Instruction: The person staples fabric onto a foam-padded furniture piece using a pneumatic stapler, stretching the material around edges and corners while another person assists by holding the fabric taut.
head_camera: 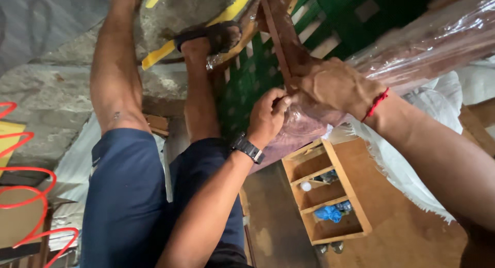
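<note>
While the right hand [337, 87] clamps down on the plastic-wrapped board [289, 56] near its lower end, the left hand [268, 116] pinches the wrap [304, 121] there; I'd keep that wrap taut and pull slowly, foot [206, 41] braced.

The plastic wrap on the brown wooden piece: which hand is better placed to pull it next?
Probably the left hand: its fingers pinch the plastic wrap, while the right hand grips the brown wooden piece.
</note>
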